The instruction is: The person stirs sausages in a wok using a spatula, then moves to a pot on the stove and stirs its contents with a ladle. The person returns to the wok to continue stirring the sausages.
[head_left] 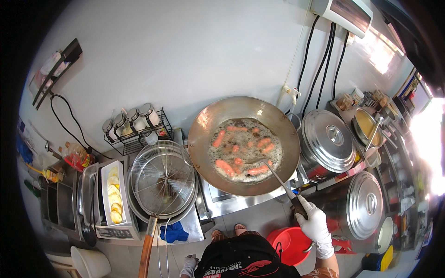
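Note:
My right hand (314,222), in a white glove, grips the dark handle of a long metal wok utensil (282,183). Its head dips into foaming oil (227,137) inside a large steel wok (201,139), and whether it is a ladle or a spatula is hard to tell. Several reddish sausages (224,167) float in the oil, some partly covered by foam. Down beside the black apron (240,259) hangs my gloved left hand (189,266), well away from the wok. Only part of that hand shows, with no object visible in it.
Left of the wok, a wire strainer (163,180) rests on a metal basin, its handle jutting over the counter edge. Beyond are a white tray (106,194) of pale yellow slices and a jar rack (139,132). Lidded pots (328,139) stand right; a red bucket (285,239) is below.

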`<action>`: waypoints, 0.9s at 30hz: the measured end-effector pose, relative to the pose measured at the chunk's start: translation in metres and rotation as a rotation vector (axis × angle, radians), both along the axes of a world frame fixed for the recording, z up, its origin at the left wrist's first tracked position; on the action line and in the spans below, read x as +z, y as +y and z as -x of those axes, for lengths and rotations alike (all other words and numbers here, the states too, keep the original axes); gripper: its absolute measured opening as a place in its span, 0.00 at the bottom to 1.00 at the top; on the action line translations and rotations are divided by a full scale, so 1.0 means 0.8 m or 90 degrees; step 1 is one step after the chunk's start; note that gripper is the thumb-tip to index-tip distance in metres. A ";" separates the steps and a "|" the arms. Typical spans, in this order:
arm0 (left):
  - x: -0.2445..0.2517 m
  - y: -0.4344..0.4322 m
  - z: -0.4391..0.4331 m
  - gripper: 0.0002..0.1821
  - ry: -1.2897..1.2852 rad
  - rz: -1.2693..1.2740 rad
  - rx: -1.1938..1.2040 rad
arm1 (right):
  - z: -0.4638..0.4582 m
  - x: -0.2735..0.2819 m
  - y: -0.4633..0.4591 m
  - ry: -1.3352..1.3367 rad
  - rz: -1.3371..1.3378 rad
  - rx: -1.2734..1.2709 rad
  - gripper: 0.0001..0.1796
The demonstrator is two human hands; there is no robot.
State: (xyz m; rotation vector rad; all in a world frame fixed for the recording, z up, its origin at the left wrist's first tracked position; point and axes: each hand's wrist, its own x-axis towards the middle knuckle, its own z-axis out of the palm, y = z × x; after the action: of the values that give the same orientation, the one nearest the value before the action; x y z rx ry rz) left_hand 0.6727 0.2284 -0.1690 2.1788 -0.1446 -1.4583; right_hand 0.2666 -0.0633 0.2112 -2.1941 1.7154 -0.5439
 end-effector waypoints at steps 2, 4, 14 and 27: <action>0.000 -0.003 0.000 0.17 0.008 0.005 0.021 | 0.007 0.007 0.004 0.003 0.009 0.002 0.30; 0.001 -0.006 0.002 0.17 0.028 -0.012 0.058 | 0.014 0.013 0.010 0.019 0.002 -0.006 0.30; 0.010 -0.008 0.002 0.15 0.029 -0.001 0.000 | 0.026 0.031 0.023 0.106 -0.024 -0.010 0.31; -0.018 -0.003 -0.003 0.17 0.057 -0.023 0.009 | 0.018 0.039 0.024 0.146 -0.077 -0.008 0.30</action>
State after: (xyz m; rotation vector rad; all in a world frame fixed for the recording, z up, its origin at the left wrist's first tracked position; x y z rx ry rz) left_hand 0.6748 0.2262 -0.1836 2.1350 -0.0713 -1.5580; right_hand 0.2524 -0.0441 0.2423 -2.2316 1.8232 -0.1907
